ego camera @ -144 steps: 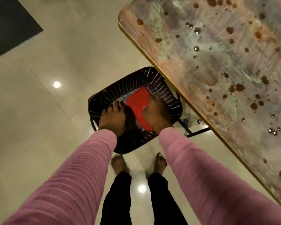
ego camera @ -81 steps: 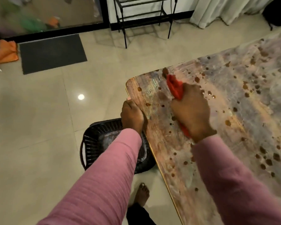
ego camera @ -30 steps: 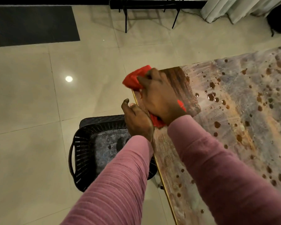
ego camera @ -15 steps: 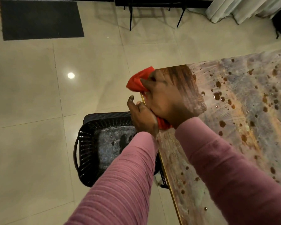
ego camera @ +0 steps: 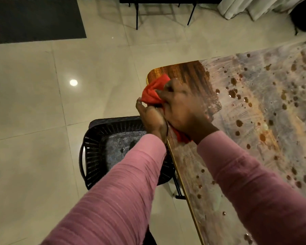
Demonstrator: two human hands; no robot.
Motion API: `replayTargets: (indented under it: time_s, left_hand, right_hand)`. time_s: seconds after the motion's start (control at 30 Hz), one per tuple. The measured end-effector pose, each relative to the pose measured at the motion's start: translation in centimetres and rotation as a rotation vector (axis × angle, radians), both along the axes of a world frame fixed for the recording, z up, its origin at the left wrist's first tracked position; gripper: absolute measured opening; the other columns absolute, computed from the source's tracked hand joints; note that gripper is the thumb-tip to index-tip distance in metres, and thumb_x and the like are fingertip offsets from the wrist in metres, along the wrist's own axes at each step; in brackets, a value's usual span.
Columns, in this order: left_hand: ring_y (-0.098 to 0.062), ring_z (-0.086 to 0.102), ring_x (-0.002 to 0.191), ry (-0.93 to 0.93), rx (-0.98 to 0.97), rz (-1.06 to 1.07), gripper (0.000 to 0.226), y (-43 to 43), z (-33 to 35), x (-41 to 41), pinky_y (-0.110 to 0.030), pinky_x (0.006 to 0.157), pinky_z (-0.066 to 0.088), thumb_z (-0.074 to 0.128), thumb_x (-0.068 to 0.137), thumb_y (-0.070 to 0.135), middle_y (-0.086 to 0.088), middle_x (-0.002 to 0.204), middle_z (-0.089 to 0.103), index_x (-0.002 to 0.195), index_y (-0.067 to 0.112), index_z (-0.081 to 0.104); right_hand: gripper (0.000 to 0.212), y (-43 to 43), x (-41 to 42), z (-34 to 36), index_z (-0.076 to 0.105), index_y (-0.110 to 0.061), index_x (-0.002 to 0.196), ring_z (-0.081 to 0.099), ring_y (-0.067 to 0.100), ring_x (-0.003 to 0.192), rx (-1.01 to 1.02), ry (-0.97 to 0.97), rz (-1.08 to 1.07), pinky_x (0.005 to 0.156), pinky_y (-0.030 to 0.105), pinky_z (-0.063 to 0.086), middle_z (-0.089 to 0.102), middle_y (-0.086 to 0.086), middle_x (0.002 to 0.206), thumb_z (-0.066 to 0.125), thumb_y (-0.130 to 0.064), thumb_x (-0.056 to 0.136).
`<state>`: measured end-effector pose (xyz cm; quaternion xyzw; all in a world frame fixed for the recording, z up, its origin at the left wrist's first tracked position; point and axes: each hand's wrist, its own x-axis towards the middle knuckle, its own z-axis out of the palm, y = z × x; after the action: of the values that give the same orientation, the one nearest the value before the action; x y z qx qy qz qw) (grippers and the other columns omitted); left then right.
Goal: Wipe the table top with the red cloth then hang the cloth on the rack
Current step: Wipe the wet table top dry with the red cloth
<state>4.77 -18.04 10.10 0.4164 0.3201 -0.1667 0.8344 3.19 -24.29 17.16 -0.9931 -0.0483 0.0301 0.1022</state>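
Note:
The red cloth (ego camera: 153, 91) is bunched at the left edge of the table top (ego camera: 254, 110), near its far corner. My right hand (ego camera: 182, 106) grips the cloth and presses it onto the table. My left hand (ego camera: 151, 119) is cupped just off the table edge, below the cloth, its fingertips touching the cloth's lower end. A wiped strip of dark brown wood (ego camera: 187, 71) shows at the corner; the surface beyond it is smeared grey and dotted with brown drops. Black metal rack legs (ego camera: 136, 18) stand on the floor at the top.
A black plastic basket (ego camera: 92, 156) sits on the tiled floor below the table edge, under my left arm. A dark mat (ego camera: 37, 20) lies at the top left. Pale curtains (ego camera: 245, 6) hang at the top right beside a dark object (ego camera: 304, 15).
My right hand took the cloth from the basket to the table and wiped the far corner. Over the last second it slid the cloth back along the left edge to my cupped left hand.

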Motion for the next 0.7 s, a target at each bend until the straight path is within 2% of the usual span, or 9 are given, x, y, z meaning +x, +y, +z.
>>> replayTargets:
  time_s: [0.03, 0.07, 0.13, 0.2, 0.27, 0.37, 0.43, 0.6, 0.7]
  left_hand:
    - [-0.035, 0.06, 0.101, 0.042, -0.008, 0.014, 0.048, 0.6, 0.2, 0.3, -0.044, 0.09, 0.049, 0.039, 0.093, 0.004, -0.024, 0.115, 0.058, 0.141, 0.007, 0.033]
    - [-0.03, 0.059, 0.092, 0.072, 0.08, 0.009, 0.049, 1.3, 0.3, 0.8, -0.042, 0.083, 0.049, 0.039, 0.093, 0.006, -0.019, 0.106, 0.059, 0.141, 0.012, 0.032]
    - [-0.024, 0.056, 0.086, 0.038, 0.309, -0.049, 0.041, 2.4, 0.4, 2.3, -0.041, 0.082, 0.047, 0.035, 0.096, 0.017, -0.012, 0.098, 0.056, 0.137, 0.011, 0.034]
    - [-0.036, 0.058, 0.1, -0.042, 0.404, -0.109, 0.045, 2.7, 0.7, 4.7, -0.045, 0.088, 0.046, 0.027, 0.098, 0.026, -0.023, 0.113, 0.057, 0.134, 0.0, 0.036]
    - [-0.046, 0.046, 0.119, -0.116, 0.489, -0.199, 0.052, 2.2, 1.4, 7.1, -0.051, 0.097, 0.04, 0.024, 0.101, 0.03, -0.033, 0.135, 0.043, 0.137, -0.007, 0.031]
    - [-0.031, 0.04, 0.131, -0.23, 0.597, -0.412, 0.054, 1.4, 2.0, 8.6, -0.036, 0.105, 0.03, 0.023, 0.102, 0.039, -0.018, 0.147, 0.036, 0.147, 0.009, 0.02]
    - [-0.028, 0.037, 0.134, -0.287, 0.635, -0.487, 0.056, 1.1, 1.7, 8.5, -0.032, 0.106, 0.027, 0.023, 0.102, 0.041, -0.014, 0.151, 0.031, 0.149, 0.015, 0.01]
    - [-0.026, 0.047, 0.128, -0.397, 0.847, -0.37, 0.051, 0.6, 0.4, 7.4, -0.03, 0.097, 0.035, 0.022, 0.101, 0.043, -0.01, 0.146, 0.042, 0.147, 0.021, 0.018]
    - [-0.024, 0.053, 0.121, -0.417, 0.972, -0.28, 0.048, 0.5, 0.0, 7.5, -0.025, 0.087, 0.034, 0.024, 0.101, 0.042, -0.008, 0.144, 0.045, 0.144, 0.021, 0.026]
  right_hand:
    - [0.043, -0.6, 0.0, 0.0, 0.058, -0.025, 0.125, 0.046, 0.032, 0.11, -0.01, -0.002, -0.033, 0.082, 0.04, 0.047, 0.048, 0.011, 0.123, 0.042, -0.031, 0.085]
    - [0.042, -1.3, 0.2, 0.0, 0.058, -0.024, 0.125, 0.044, 0.034, 0.112, -0.011, 0.0, -0.11, 0.087, 0.045, 0.048, 0.046, 0.012, 0.126, 0.045, -0.026, 0.086]
    - [0.043, -2.2, 0.6, 0.0, 0.058, -0.024, 0.127, 0.043, 0.036, 0.114, 0.006, -0.003, -0.287, 0.092, 0.05, 0.046, 0.044, 0.013, 0.128, 0.048, -0.018, 0.086]
    - [0.041, -1.2, 0.1, -0.3, 0.058, -0.025, 0.126, 0.043, 0.036, 0.114, -0.031, -0.027, -0.32, 0.091, 0.046, 0.046, 0.045, 0.013, 0.129, 0.05, -0.02, 0.086]
    - [0.036, 0.6, -1.3, -0.7, 0.059, -0.026, 0.123, 0.044, 0.032, 0.111, -0.02, -0.043, -0.235, 0.086, 0.043, 0.046, 0.047, 0.011, 0.126, 0.053, -0.026, 0.087]
    - [0.037, 1.3, -3.5, -0.9, 0.06, -0.025, 0.122, 0.046, 0.03, 0.104, -0.004, -0.03, -0.101, 0.076, 0.04, 0.05, 0.048, 0.008, 0.12, 0.051, -0.024, 0.086]
    - [0.039, -0.2, -3.8, -0.7, 0.059, -0.026, 0.121, 0.047, 0.03, 0.104, -0.028, -0.008, -0.081, 0.078, 0.043, 0.051, 0.047, 0.008, 0.121, 0.047, -0.031, 0.084]
    - [0.043, -2.9, -3.3, -0.8, 0.06, -0.026, 0.124, 0.048, 0.036, 0.108, -0.036, -0.051, -0.41, 0.085, 0.045, 0.05, 0.047, 0.012, 0.123, 0.048, -0.021, 0.083]
    - [0.039, 0.0, -4.6, -0.9, 0.062, -0.022, 0.119, 0.048, 0.034, 0.103, -0.016, -0.05, -0.321, 0.078, 0.045, 0.051, 0.05, 0.011, 0.119, 0.047, -0.025, 0.083]
